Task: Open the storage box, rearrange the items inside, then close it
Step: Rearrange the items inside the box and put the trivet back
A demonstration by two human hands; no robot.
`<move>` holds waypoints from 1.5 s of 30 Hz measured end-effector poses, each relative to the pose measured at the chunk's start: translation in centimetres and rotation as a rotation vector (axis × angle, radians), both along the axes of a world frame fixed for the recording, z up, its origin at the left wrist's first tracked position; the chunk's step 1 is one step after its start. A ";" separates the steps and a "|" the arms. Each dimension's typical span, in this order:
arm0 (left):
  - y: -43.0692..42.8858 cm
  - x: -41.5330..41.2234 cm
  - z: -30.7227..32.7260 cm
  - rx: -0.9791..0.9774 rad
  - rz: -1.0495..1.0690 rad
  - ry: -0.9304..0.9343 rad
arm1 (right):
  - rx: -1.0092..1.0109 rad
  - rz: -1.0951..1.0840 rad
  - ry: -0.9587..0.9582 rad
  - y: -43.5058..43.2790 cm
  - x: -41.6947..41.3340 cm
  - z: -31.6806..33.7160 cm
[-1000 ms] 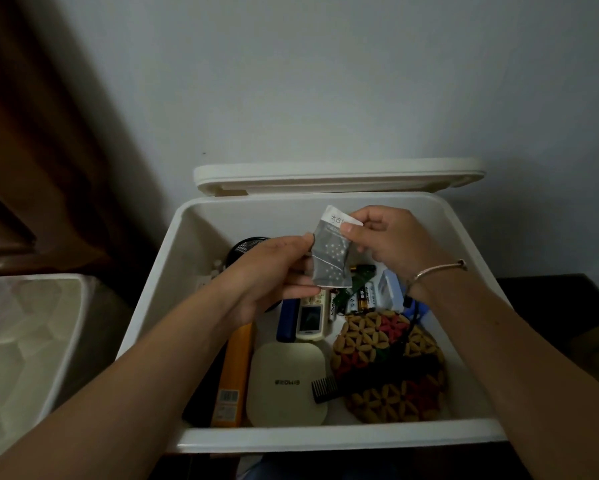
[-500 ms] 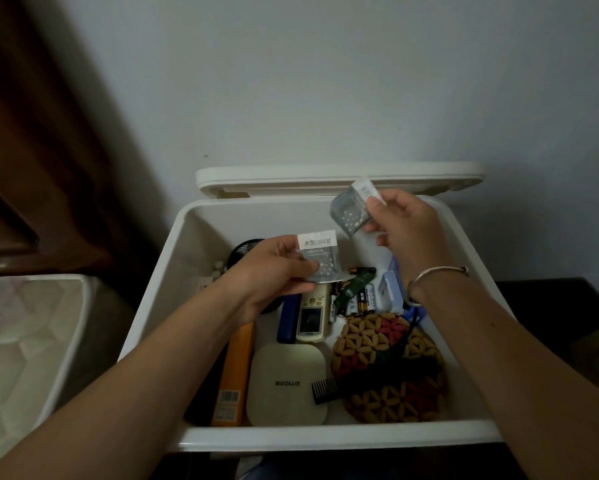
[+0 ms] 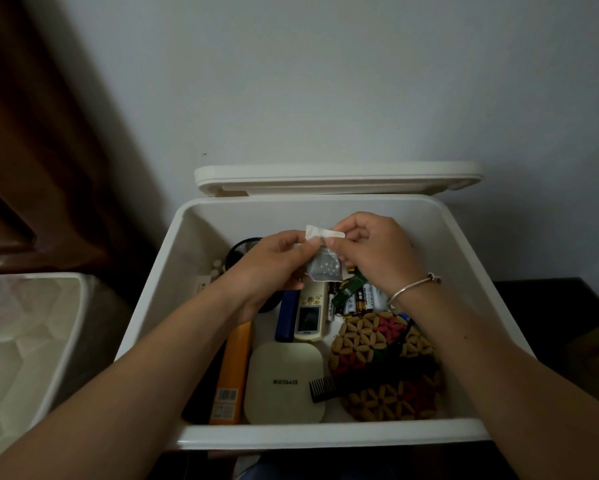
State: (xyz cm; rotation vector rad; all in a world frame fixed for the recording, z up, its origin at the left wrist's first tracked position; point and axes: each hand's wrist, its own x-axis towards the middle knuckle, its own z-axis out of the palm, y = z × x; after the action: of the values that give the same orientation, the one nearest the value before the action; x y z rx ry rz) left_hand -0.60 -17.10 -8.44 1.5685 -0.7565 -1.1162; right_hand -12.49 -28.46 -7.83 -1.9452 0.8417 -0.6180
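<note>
- Storage box: stood open, with its lid propped upright behind the back rim. Neither had changed over the last second. Opening judged done; closing not begun.
- Left hand and right hand: half a second earlier they were apart, the right raised toward the back rim, each pinching one packet. Now they met over the back half of the box, fingertips almost touching.
- Contents on the box floor: beaded pouch, cream case, orange bottle, remote, batteries and comb. All lay where they had been, and I touched none of them.
- Silvery packets: brought back together as one stack, white header strip uppermost. I held the stack in the air above the remote and batteries, resting on nothing. I could not tell whether the edges were squared.
- Grip: both were clamped on the stack, the left pinching its left edge and the right pinching the header.
- Judgement: the pair had been split and restacked, so rearranging was mid-way. The stack still needed a place inside the box before the lid could come down.
</note>
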 end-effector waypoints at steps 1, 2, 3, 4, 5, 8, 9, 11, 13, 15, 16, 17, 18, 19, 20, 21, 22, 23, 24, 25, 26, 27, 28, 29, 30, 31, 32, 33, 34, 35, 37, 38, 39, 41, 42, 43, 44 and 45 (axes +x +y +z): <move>0.0 0.0 -0.1 -0.008 -0.001 -0.026 | 0.004 -0.004 -0.006 0.0 0.1 -0.1; 0.0 0.0 -0.1 -0.015 0.005 -0.041 | 0.001 -0.012 -0.009 0.0 0.1 -0.2; -0.1 0.0 -0.2 -0.023 0.013 -0.050 | -0.002 -0.021 -0.005 -0.1 0.1 -0.3; -0.1 -0.1 -0.2 -0.033 0.018 -0.057 | 0.010 -0.021 0.006 -0.2 0.0 -0.3; -0.1 -0.1 -0.3 -0.042 0.025 -0.065 | 0.045 -0.008 0.021 -0.3 0.0 -0.4; -0.3 -0.1 -0.4 -0.044 0.079 -0.099 | 0.195 0.081 0.048 -0.2 -0.2 -0.3; -0.3 -0.1 -0.5 -0.042 0.097 -0.114 | 0.221 0.103 0.051 -0.2 -0.3 -0.2; -0.4 -0.1 -0.8 -0.037 0.124 -0.213 | 0.230 0.089 0.051 -0.4 -0.4 0.1; -0.2 -0.3 -1.3 0.006 0.126 -0.458 | 0.156 -0.031 0.041 -1.2 -0.8 0.4; 0.1 -0.8 -2.1 0.088 0.033 -0.746 | 0.035 -0.204 0.012 -2.4 -1.2 0.6; 0.3 -1.2 -2.6 0.150 -0.063 -0.850 | -0.007 -0.276 0.002 -2.8 -1.4 0.6; 0.4 -1.7 -3.2 0.226 -0.183 -0.951 | -0.023 -0.325 -0.004 -3.2 -1.5 0.6; 0.5 -2.2 -3.8 0.301 -0.312 -1.058 | -0.018 -0.354 -0.009 -3.4 -1.5 0.5; 0.4 -2.7 -4.4 0.360 -0.423 -1.156 | -0.003 -0.370 -0.009 -3.5 -1.5 0.5; 0.2 -3.1 -4.8 0.394 -0.494 -1.230 | 0.013 -0.378 -0.009 -3.6 -1.5 0.5; -0.1 -3.3 -5.1 0.412 -0.527 -1.284 | 0.031 -0.385 -0.014 -3.7 -1.5 0.5; -0.6 -3.4 -5.3 0.427 -0.536 -1.323 | 0.048 -0.393 -0.025 -3.7 -1.5 0.4; -1.2 -3.4 -5.5 0.454 -0.531 -1.340 | 0.063 -0.400 -0.039 -3.8 -1.5 0.4; -1.8 -3.4 -5.6 0.489 -0.513 -1.342 | 0.076 -0.403 -0.050 -3.8 -1.6 0.4; -2.4 -3.4 -5.8 0.524 -0.486 -1.333 | 0.089 -0.402 -0.058 -3.9 -1.6 0.3; -3.0 -3.4 -6.0 0.553 -0.454 -1.317 | 0.096 -0.398 -0.060 -3.9 -1.6 0.3; -3.5 -3.5 -6.3 0.576 -0.423 -1.293 | 0.100 -0.394 -0.056 -3.9 -1.6 0.3; -3.9 -3.6 -6.6 0.598 -0.399 -1.264 | 0.102 -0.392 -0.052 -3.9 -1.6 0.3; -4.2 -3.8 -6.9 0.618 -0.384 -1.244 | 0.107 -0.391 -0.053 -4.0 -1.6 0.2; -4.4 -3.9 -7.3 0.635 -0.377 -1.247 | 0.115 -0.390 -0.057 -4.0 -1.6 0.2; -4.6 -4.0 -7.6 0.644 -0.373 -1.267 | 0.120 -0.388 -0.061 -4.1 -1.6 0.2; -4.9 -4.0 -7.8 0.646 -0.369 -1.288 | 0.119 -0.384 -0.063 -4.1 -1.6 0.1; -5.1 -3.9 -8.0 0.644 -0.361 -1.301 | 0.117 -0.377 -0.063 -4.3 -1.6 0.1; -5.3 -3.8 -8.1 0.642 -0.354 -1.311 | 0.118 -0.372 -0.067 -4.4 -1.6 0.0; -5.5 -3.8 -8.2 0.640 -0.347 -1.320 | 0.123 -0.370 -0.073 -4.4 -1.5 -0.1; -5.8 -4.0 -8.4 0.656 -0.327 -1.309 | 0.128 -0.379 -0.079 -4.6 -1.5 -0.3; -5.9 -4.2 -8.6 0.674 -0.313 -1.295 | 0.126 -0.385 -0.077 -4.7 -1.5 -0.3; -5.9 -4.4 -8.7 0.694 -0.298 -1.293 | 0.126 -0.389 -0.077 -4.7 -1.5 -0.4; -6.0 -4.6 -8.9 0.728 -0.277 -1.314 | 0.126 -0.385 -0.087 -4.7 -1.5 -0.5; -6.0 -4.5 -8.9 0.732 -0.257 -1.311 | 0.126 -0.383 -0.091 -4.7 -1.4 -0.6; -5.9 -4.3 -8.8 0.725 -0.226 -1.291 | 0.129 -0.383 -0.096 -4.8 -1.4 -0.6; -5.8 -4.0 -8.7 0.713 -0.193 -1.260 | 0.137 -0.383 -0.103 -4.8 -1.4 -0.6; -5.7 -3.9 -8.5 0.700 -0.172 -1.236 | 0.146 -0.384 -0.112 -4.8 -1.3 -0.6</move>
State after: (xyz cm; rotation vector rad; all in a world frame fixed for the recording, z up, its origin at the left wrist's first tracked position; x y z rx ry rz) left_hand -4.49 -22.81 -16.95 2.8786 -1.3821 -0.3932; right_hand -13.82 -33.23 -8.46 -1.6132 1.1666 -0.8561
